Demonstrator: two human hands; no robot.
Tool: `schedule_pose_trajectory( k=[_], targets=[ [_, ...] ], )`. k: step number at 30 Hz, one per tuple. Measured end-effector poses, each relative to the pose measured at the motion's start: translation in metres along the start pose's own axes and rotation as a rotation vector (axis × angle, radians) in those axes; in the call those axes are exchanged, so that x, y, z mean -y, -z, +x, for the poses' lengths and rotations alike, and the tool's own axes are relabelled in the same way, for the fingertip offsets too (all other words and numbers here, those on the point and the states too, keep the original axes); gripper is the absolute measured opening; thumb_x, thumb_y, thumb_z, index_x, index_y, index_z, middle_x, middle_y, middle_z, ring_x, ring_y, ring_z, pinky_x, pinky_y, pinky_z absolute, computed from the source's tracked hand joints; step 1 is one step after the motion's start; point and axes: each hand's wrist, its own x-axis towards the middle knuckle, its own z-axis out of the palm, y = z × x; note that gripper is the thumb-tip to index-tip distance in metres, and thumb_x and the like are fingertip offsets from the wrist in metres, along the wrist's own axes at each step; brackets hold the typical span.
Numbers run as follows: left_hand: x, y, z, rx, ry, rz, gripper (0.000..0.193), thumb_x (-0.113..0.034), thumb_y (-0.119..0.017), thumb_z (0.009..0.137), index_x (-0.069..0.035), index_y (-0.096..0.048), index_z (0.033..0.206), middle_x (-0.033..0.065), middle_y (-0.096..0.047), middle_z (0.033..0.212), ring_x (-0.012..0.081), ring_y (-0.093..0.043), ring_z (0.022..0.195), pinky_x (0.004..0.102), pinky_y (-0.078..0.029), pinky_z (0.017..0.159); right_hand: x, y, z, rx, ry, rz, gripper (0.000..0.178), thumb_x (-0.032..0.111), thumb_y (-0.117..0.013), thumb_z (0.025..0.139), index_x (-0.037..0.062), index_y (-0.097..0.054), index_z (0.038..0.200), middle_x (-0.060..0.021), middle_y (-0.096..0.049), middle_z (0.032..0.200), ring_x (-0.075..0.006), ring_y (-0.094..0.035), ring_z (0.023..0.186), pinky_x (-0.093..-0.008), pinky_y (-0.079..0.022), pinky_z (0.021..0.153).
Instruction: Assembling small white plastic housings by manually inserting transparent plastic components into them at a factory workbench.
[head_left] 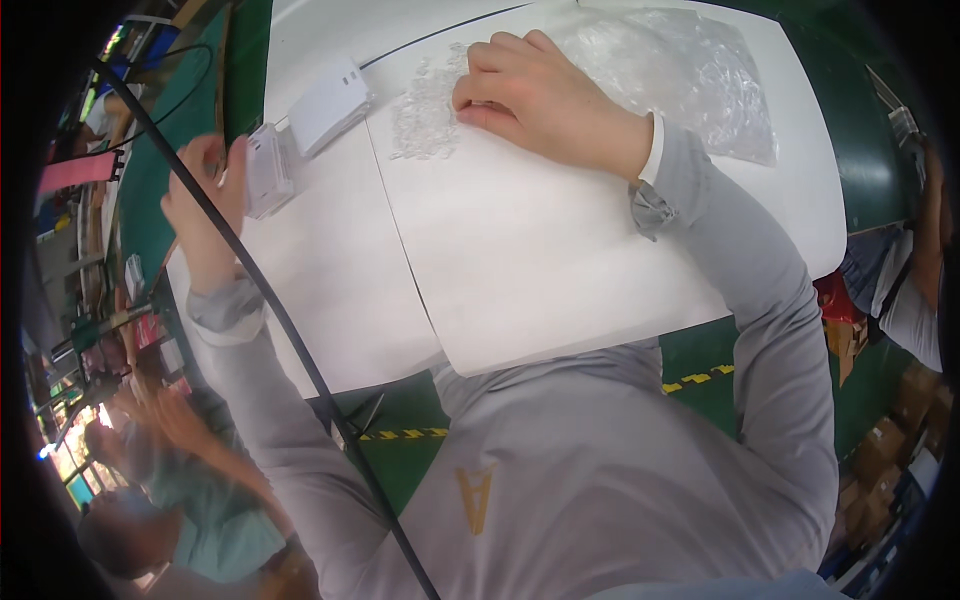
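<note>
My right hand [535, 100] is at the far middle of the table, fingers bent and tips drawn together at the edge of a pile of small clear plastic pieces [425, 115]. Whatever is between those fingertips is too small to make out. At the left edge my left hand [208, 200] is beside a stack of white plastic plates [268, 172], thumb and bent fingers apart, with nothing visible between them. Part of that hand is hidden by a black cable. A second stack of flat white plates [330, 108] lies between the first stack and the clear pieces.
A large clear plastic bag [700, 85] lies beyond my right forearm. White sheets [560, 250] cover the green table. The black cable [280, 310] runs diagonally across the left side. Another person [200, 500] sits at lower left; cardboard boxes [885, 450] are stacked at right.
</note>
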Motion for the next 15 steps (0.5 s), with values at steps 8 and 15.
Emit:
schedule_pose_trajectory(
  k=[8, 15],
  targets=[
    [0.064, -0.008, -0.03, 0.224, 0.276, -0.378, 0.041, -0.031, -0.075, 0.095, 0.005, -0.062, 0.081, 0.0028, -0.05, 0.063, 0.0099, -0.048, 0.063, 0.0312, -0.039, 0.057, 0.015, -0.003, 0.002, 0.02, 0.093, 0.18, 0.006, 0.018, -0.072, 0.092, 0.0135, -0.071, 0.095, 0.0007, -0.055, 0.09, -0.0178, -0.054, 0.092, -0.0349, -0.038, 0.086],
    [0.062, -0.014, -0.037, 0.143, 0.17, -0.346, 0.025, -0.016, -0.066, 0.098, 0.005, -0.061, 0.085, 0.0046, -0.053, 0.067, 0.0112, -0.048, 0.064, 0.0305, -0.039, 0.058, 0.026, -0.012, 0.005, 0.076, 0.006, 0.132, 0.01, 0.026, -0.067, 0.096, 0.0172, -0.07, 0.095, 0.0025, -0.057, 0.091, -0.0183, -0.055, 0.095, -0.0379, -0.038, 0.087]
  ],
)
